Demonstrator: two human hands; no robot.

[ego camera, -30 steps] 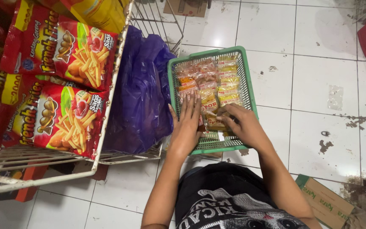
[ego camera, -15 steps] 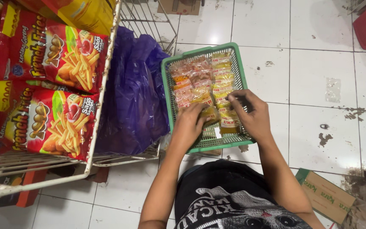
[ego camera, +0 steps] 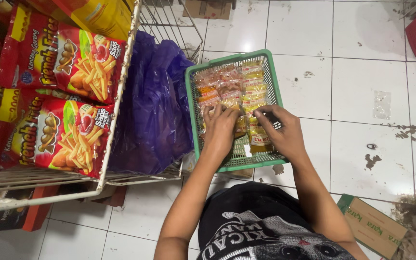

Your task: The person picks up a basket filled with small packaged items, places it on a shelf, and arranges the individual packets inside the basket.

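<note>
The small snack packets point(ego camera: 232, 89) are laid in rows inside the green basket point(ego camera: 192, 103) on the white tiled floor point(ego camera: 352, 86). The left hand point(ego camera: 220, 127) is pressed flat on them, fingers spread. A packet is pinched by the right hand point(ego camera: 282, 130).

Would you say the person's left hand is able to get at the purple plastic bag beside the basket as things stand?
Probably yes: the left hand rests in the green basket, and the purple plastic bag lies right alongside with nothing between them.

Two hands point(ego camera: 253, 130), one green basket point(ego camera: 193, 110), two red snack bags point(ego camera: 63, 101)
</note>
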